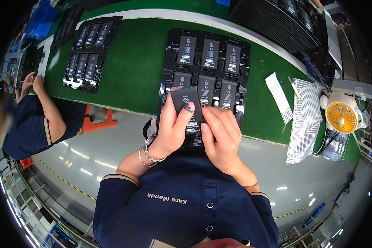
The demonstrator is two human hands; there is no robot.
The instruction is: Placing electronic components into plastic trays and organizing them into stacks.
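left grip point(174, 129) clamped on a black battery point(185, 96); right grip point(223, 133) at its three o'clock edge, whether closed i cannot tell; black tray point(245, 62) toward twelve.

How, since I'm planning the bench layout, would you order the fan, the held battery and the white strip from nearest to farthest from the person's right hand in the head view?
From the right hand:
1. Held battery: just left of the fingertips.
2. White strip: to the right, on the green bench.
3. Fan: farther right, beyond the strip.
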